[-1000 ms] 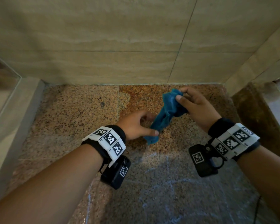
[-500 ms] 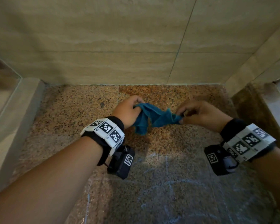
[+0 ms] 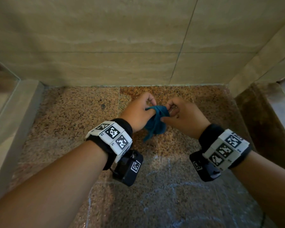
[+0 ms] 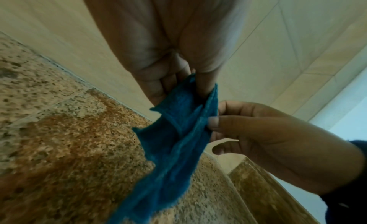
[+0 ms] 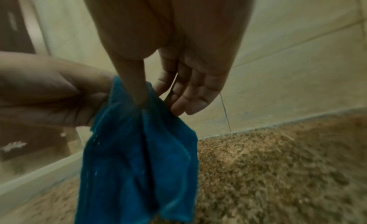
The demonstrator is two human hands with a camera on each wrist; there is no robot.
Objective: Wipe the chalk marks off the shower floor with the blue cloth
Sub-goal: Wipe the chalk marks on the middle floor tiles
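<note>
Blue cloth (image 3: 155, 122) hangs bunched between my two hands, which have come close together over the far part of the floor. Half a second ago they were well apart with the cloth stretched flat between them; a second ago my right held it up alone.

My left hand (image 3: 138, 112) pinches the top edge at about 9 o'clock of the bundle, thumb against curled fingers. My right hand (image 3: 184, 116) pinches the same top at 3 o'clock with thumb and forefinger; in the right wrist view its other fingers (image 5: 190, 92) hang straight and loose behind the cloth. The loose end drops toward 6 o'clock and is clear of the floor.

I judge I am folding the cloth into a pad, so no wiping has begun.

Granite floor (image 3: 69, 122), speckled brown, runs from 9 o'clock to 3 o'clock under my wrists. Chalk marks (image 3: 169, 175), pale thin lines, lie at 6 o'clock, near me and well short of where the cloth hangs; they look untouched. Beige tiled wall (image 3: 105, 38) closes the far side at 12 o'clock. A low tiled kerb (image 3: 15, 112) borders the left, and a brown stone ledge (image 3: 262, 120) the right.
</note>
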